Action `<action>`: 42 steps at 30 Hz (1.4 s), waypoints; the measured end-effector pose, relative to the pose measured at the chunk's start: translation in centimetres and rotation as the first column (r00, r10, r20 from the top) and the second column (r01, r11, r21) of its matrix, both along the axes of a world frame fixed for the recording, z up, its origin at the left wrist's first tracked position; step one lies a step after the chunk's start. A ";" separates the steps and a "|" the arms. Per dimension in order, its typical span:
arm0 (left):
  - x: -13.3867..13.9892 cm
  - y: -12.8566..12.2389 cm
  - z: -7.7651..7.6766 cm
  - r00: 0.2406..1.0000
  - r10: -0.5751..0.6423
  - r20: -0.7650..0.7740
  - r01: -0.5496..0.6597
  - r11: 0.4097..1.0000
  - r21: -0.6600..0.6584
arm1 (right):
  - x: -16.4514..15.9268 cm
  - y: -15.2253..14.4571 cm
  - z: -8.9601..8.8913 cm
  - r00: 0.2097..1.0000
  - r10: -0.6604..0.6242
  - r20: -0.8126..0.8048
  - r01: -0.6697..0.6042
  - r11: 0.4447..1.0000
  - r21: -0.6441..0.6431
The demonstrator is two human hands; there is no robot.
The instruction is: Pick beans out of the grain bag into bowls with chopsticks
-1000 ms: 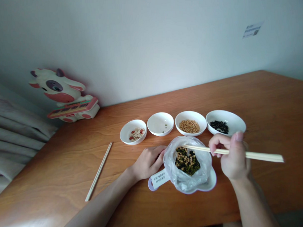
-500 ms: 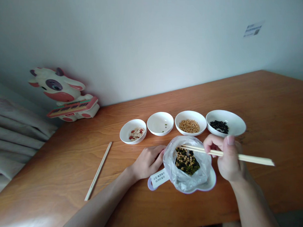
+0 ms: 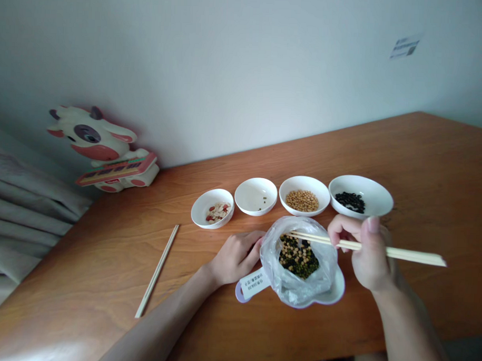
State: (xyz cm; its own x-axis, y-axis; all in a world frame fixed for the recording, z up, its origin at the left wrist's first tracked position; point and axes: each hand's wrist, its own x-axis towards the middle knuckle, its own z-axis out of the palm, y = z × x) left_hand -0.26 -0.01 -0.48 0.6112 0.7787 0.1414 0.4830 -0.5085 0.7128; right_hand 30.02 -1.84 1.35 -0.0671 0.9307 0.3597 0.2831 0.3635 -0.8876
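A pair of chopsticks point(image 3: 404, 253) is gripped by the right hand point(image 3: 367, 256), the fingers closed around the sticks and the thumb raised along them, presumably so that the tips can be steered finely; they are angled leftward, into the mouth of a clear plastic bag point(image 3: 273, 260) at the far side of the mixed beans point(image 3: 299, 256). The bag is spread wide open in a dish with a lilac handle point(image 3: 335, 293), probably so that its contents can be seen and reached, and a white label point(image 3: 255, 282) is borne by the handle. The left hand point(image 3: 238, 258) is laid on the table point(image 3: 204, 332) with its fingers loosely bent against the bag's side, perhaps to steady it; whether any plastic is pinched cannot be told, as the fingertips are hidden. Behind the bag, four white bowls are lined up, seemingly for easy reach: one with pale and reddish pieces point(image 3: 203, 211), one with only a few bits point(image 3: 246, 196), one with tan beans point(image 3: 301, 196) and one with black beans point(image 3: 377, 198). A second pair of sticks point(image 3: 157, 271) is left lying by the left forearm, which is stretched forward, while the right forearm is raised from the lower right
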 end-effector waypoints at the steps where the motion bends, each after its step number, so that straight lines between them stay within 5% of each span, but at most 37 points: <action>1: 0.0 0.0 0.0 1.000 0.000 -0.001 0.000 1.000 -0.001 | 0.2 0.0 -0.1 1.000 0.005 -0.006 -0.005 1.000 -0.006; 20: 0.1 0.0 0.3 1.000 0.005 -0.001 -0.005 1.000 -0.001 | -0.2 0.3 -0.4 0.996 0.052 -0.067 -0.054 0.998 -0.032; 42: 0.1 -0.1 0.3 1.000 0.001 0.010 -0.001 1.000 -0.012 | -0.6 -0.2 0.2 0.997 0.005 0.072 -0.006 1.000 0.009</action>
State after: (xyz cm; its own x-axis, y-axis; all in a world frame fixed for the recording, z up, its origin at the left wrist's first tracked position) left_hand -0.14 -0.12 -0.18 0.6091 0.7810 0.1377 0.4764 -0.4992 0.7238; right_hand 29.40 -2.00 1.56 -0.0980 0.9268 0.3626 0.3442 0.3734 -0.8614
